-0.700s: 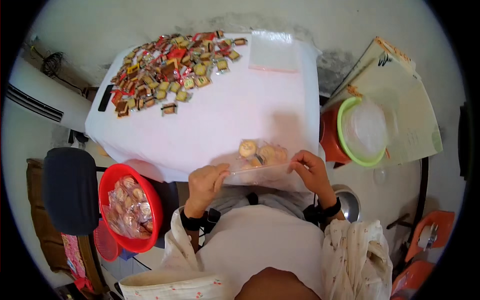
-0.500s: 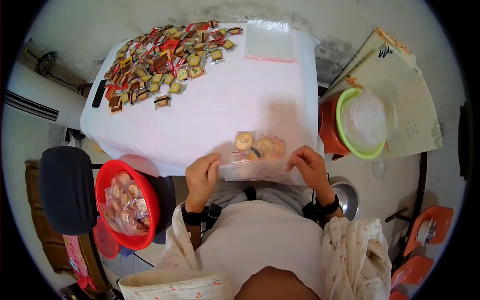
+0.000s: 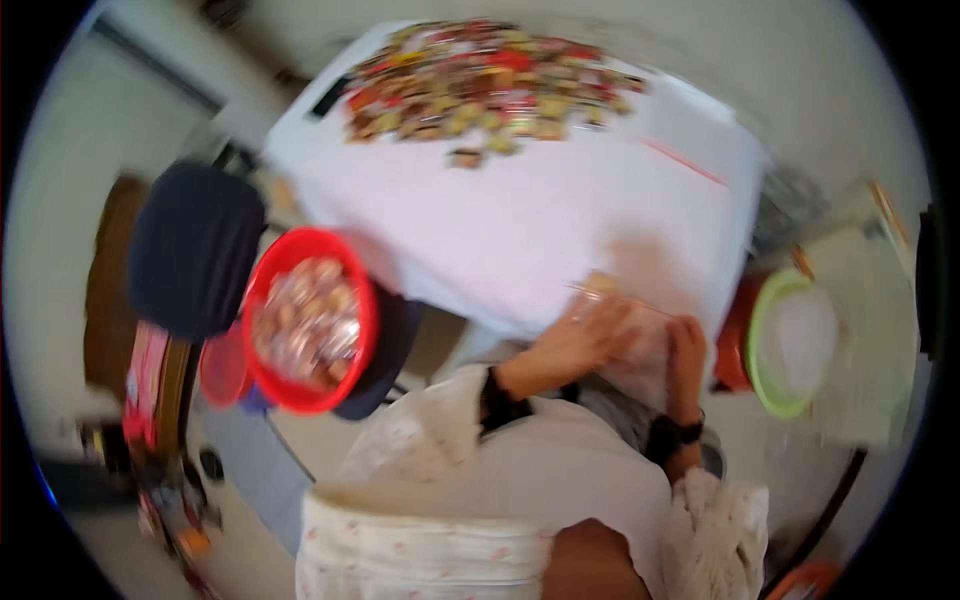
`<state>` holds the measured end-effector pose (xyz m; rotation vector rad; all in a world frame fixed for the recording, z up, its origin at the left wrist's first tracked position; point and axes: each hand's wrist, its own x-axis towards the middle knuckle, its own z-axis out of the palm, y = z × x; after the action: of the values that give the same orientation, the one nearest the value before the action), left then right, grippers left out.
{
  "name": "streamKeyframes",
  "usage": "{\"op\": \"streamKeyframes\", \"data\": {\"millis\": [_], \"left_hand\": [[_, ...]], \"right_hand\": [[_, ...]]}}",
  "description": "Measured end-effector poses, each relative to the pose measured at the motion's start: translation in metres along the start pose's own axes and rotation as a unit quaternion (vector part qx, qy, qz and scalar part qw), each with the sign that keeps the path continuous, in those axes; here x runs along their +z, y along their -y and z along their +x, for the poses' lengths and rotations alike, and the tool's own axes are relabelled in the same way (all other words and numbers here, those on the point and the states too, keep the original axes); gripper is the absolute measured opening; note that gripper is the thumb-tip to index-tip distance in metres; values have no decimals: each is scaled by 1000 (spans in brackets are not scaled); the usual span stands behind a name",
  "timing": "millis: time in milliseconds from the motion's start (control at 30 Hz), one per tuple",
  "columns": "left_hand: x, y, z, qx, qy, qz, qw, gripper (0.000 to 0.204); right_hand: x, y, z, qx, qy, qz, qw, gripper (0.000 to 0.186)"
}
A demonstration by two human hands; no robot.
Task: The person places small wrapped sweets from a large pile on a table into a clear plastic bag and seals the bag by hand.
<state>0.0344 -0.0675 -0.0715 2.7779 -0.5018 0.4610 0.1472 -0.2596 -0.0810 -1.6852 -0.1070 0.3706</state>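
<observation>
At the table's near edge, a clear plastic bag with round biscuits lies partly under my hands. One pale round biscuit shows just beyond my fingers. My left hand reaches across onto the bag, its fingers curled over the biscuits and gripping the plastic. On the bag's right side, my right hand pinches its edge, fingers closed. Motion blur hides the fingertips and the bag's outline.
Several small wrapped snacks cover the far side of the white-clothed table. A red basin of bagged biscuits stands left. A stack of clear bags lies far right; a green-rimmed basin stands beyond the table's right edge.
The view has turned left, so everything sits further right. My left hand has moved from the bag's near left corner onto the biscuits, closer to my right hand.
</observation>
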Motion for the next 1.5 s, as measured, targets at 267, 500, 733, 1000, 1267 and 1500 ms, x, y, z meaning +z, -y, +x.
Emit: {"op": "streamKeyframes", "data": {"millis": [267, 500, 733, 1000, 1267, 1500], "left_hand": [[-8, 14, 5, -109, -23, -118, 987, 53], [-40, 64, -53, -338, -217, -543, 737, 51], [-193, 52, -215, -500, -443, -352, 656, 45], [-250, 62, -370, -642, -198, -304, 675, 51], [-212, 88, -385, -691, -54, -330, 641, 50], [-208, 78, -341, -669, -25, 121, 733, 27]], "right_hand": [[18, -1, 15, 4, -21, 245, 969, 15], [6, 1, 19, -14, 60, 247, 967, 17], [12, -9, 7, 32, 76, 225, 971, 16], [30, -16, 13, 46, 113, 214, 969, 13], [30, -17, 13, 44, 102, 226, 968, 13], [24, -19, 6, 57, 69, 187, 978, 14]]}}
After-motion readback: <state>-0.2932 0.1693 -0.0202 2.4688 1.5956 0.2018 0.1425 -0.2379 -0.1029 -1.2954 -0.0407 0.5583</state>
